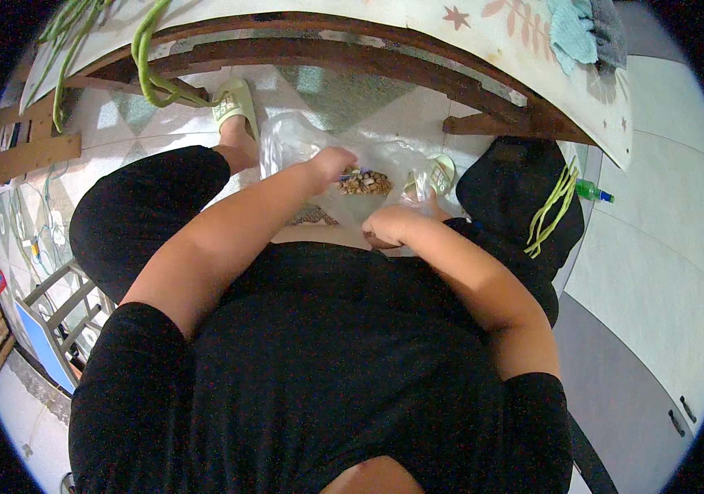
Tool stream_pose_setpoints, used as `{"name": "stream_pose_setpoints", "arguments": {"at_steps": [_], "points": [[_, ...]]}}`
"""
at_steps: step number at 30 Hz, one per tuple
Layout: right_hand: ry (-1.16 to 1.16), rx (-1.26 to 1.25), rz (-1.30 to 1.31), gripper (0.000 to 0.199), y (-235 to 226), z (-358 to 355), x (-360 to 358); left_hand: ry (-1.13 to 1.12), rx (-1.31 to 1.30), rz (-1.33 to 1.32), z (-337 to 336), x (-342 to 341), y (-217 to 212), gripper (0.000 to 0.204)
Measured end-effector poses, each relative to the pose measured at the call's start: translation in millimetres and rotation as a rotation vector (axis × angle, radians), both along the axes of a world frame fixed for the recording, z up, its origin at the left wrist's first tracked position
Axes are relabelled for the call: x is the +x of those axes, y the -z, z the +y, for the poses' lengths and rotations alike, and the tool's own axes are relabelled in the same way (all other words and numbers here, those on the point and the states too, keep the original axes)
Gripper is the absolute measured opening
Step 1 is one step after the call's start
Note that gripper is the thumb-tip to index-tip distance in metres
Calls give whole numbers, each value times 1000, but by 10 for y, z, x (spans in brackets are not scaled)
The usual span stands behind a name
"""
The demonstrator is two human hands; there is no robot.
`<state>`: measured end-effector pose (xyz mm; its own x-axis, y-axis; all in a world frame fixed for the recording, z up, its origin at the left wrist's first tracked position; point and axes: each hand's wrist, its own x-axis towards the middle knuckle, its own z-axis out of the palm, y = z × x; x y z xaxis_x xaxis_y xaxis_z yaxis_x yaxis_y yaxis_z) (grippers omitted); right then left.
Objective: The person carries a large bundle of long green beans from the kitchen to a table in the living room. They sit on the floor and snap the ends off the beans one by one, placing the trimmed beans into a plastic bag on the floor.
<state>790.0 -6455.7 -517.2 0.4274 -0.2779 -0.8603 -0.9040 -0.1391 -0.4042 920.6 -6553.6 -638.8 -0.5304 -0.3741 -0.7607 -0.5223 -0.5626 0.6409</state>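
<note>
The person's left hand (333, 168) is over the clear plastic bag (288, 136), its fingers drawn in close together; from where I stand I can't tell whether they pinch anything. The right hand (391, 228) sits nearer the body, bent inward at the wrist with its fingers turned under and mostly hidden, so I can't tell whether it grips the plastic.

Between the two, a little heap of brown pieces (367, 183) shows at the bag, just to the right of the left fingertips and beyond the right hand. The plastic spreads between the knees, with a pale green slipper (233, 100) to the left of it and another slipper (442, 174) by its right side.

Farther out, yellow-green strands (551, 212) lie over the dark cloth at the right knee, near a green bottle (591, 190). The table (352, 11) stands ahead, a light blue cloth (571, 37) at its right end.
</note>
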Motion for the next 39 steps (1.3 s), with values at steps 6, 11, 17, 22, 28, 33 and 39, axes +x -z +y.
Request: {"name": "stream_pose_setpoints", "arguments": {"at_steps": [6,11,17,22,28,33,39], "points": [[726,41,136,42,114,-220,-119,1270,-372,-326,258,321,249,15],[560,107,-161,56,652,-489,-88,1540,-425,-314,264,276,-442,31],[1115,-674,-60,81,574,-666,-530,1579,-565,-134,383,390,-540,46],[848,-418,-49,68,429,-558,-526,1033,-680,-263,60,124,-781,53],[-61,-557,322,71,-24,-319,-323,1236,-1162,-755,-61,162,-1236,79],[184,-402,-19,52,-335,-443,-71,1072,-1065,-353,-133,179,-1346,36],[224,-674,-186,40,-1160,-396,-162,534,-1485,0,-217,-20,-2703,13]]}}
